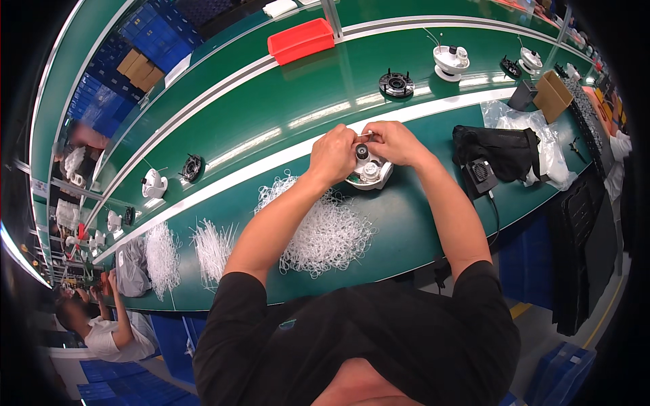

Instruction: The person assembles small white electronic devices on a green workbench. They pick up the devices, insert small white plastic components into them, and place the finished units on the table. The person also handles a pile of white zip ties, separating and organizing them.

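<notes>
A white round device housing (378, 181) with a black knob (361, 151) on top stands on the green bench in front of me. Over its far side, my left hand (333, 157) and my right hand (395, 143) meet with fingertips pinched together. A thin white strand (364, 134) runs between them; whether it is a wire or a tie I cannot make out. My left fingers partly cover the housing. Beside my left forearm spreads a large heap of looped white plastic strips (328, 233).
Straight white strips (211, 249) and another white heap (162, 260) lie leftward. A conveyor beyond carries black round bases (397, 84) and white housings (451, 62). At right are a black bag (497, 150), a black corded device (482, 173) and clear plastic. A red tray (301, 42) stands at back.
</notes>
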### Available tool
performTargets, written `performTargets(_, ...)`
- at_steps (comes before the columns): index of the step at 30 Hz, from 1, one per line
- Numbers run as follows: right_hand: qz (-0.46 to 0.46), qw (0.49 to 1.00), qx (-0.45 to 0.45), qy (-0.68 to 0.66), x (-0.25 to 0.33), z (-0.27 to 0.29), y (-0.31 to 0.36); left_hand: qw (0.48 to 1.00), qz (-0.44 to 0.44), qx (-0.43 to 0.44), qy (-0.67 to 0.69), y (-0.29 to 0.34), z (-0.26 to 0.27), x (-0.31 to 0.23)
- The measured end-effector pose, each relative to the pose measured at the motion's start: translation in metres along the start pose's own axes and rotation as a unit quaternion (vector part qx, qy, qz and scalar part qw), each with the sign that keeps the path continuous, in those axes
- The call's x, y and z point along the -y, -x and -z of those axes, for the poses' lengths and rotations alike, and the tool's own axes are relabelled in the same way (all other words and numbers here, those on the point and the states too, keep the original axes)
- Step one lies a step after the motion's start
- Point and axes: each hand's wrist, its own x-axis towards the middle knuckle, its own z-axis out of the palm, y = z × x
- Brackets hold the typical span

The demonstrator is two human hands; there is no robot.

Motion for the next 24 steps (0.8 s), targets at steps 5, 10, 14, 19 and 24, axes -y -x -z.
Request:
performTargets(5,0.013,0.999,0.006,0.04,0.006,0.005,0.0,1.0,0.012,-0.002,0.004,0.0,0.0,0.003)
performTargets(10,0.001,1.0,0.004,0.028,0.006,0.003,-0.001,1.0,0.021,-0.004,0.004,-0.001,0.0,0.003)
performTargets(14,0.035,0.996,0.0,0.083,0.001,0.005,-0.005,0.999,0.013,-0.032,-0.02,-0.002,0.002,0.003)
performTargets(19,0.019,0.992,0.017,0.12,0.0,0.007,-0.005,0.998,0.048,-0.023,-0.029,-0.003,0.002,0.009)
performTargets(24,0.026,0.999,-0.023,-0.024,-0.007,0.008,0.001,0.996,0.077,-0.017,0.04,0.001,0.004,0.028)
